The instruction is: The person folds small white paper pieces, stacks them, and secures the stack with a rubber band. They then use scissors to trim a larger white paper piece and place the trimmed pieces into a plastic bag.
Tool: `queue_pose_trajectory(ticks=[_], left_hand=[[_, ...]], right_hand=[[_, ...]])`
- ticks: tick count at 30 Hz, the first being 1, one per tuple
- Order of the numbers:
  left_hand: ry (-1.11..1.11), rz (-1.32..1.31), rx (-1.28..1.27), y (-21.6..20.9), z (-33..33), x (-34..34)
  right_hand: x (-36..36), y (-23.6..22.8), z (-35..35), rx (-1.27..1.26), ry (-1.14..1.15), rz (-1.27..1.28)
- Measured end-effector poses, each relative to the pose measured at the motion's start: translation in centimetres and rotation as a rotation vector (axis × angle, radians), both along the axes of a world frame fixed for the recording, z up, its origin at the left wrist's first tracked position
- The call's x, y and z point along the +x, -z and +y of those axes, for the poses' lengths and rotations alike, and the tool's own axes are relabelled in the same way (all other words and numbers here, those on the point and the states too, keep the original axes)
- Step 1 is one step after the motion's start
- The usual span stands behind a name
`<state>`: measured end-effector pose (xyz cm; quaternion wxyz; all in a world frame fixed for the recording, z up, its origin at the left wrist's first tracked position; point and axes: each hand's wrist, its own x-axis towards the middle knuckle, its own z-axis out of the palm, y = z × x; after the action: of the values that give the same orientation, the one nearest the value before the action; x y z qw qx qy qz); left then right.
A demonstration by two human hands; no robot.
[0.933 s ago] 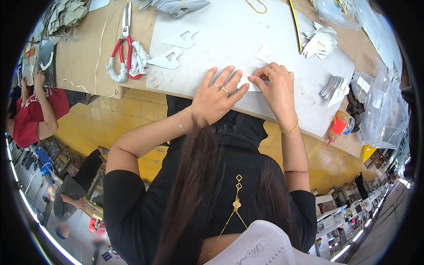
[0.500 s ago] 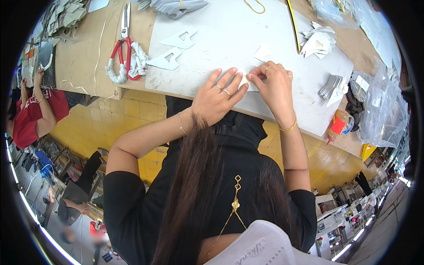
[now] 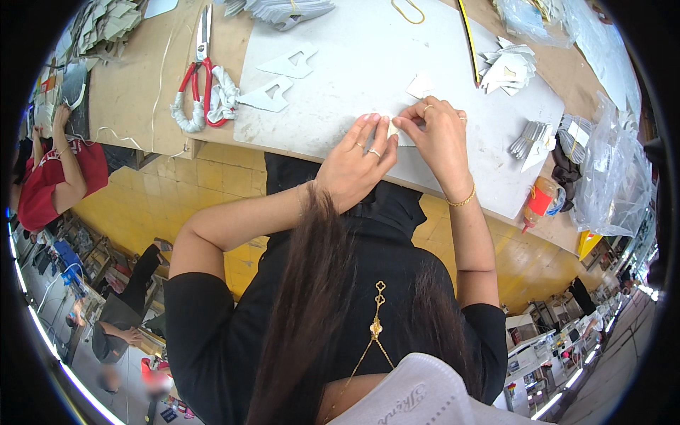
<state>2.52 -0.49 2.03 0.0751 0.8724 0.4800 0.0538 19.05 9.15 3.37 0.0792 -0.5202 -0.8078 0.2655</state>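
At the near edge of a white board (image 3: pixel 340 78), both my hands meet at a small pale piece (image 3: pixel 392 130), mostly hidden by the fingers. My left hand (image 3: pixel 358 159) has its fingers drawn together, with the piece between index fingertip and thumb. From the other side my right hand (image 3: pixel 440 134) pinches it with thumb and index finger. Just beyond the fingertips lies a small white cut piece (image 3: pixel 419 86). Two larger white pieces with cut-out openings, an upper one (image 3: pixel 289 62) and a lower one (image 3: pixel 268 95), rest on the board's left part.
Red-handled scissors (image 3: pixel 202 78) with wrapped grips lie left. On the right are stacked white pieces (image 3: pixel 508 67), grey bundles (image 3: pixel 533 139), a red-labelled bottle (image 3: pixel 540 202) and a plastic bag (image 3: pixel 613 170). A yellow-black pencil (image 3: pixel 469 39) lies far right. Another person in red (image 3: pixel 67 173) works at left.
My left fingers have come closer together and the hand has shifted slightly right. My right hand stays almost in place at the small piece.
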Motion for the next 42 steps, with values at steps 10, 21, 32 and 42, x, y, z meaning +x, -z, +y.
queue_pose_trajectory(ticks=[10, 21, 32, 42], left_hand=[[0.062, 0.003, 0.055, 0.3, 0.6, -0.4], [-0.124, -0.652, -0.212, 0.8, 2.4, -2.6], [-0.429, -0.748, -0.496, -0.1, 3.9, -0.5], [-0.608, -1.510, -1.050, -6.0, 6.1, -2.2]], right_hand=[[1.3, 0.5, -2.3, 0.156, -0.078, 0.083], [1.5, -0.2, -5.2, 0.411, -0.227, -0.217], [2.4, -0.3, -2.8, -0.035, 0.093, 0.307], [2.4, -5.5, -0.2, -0.647, 0.262, 0.696]])
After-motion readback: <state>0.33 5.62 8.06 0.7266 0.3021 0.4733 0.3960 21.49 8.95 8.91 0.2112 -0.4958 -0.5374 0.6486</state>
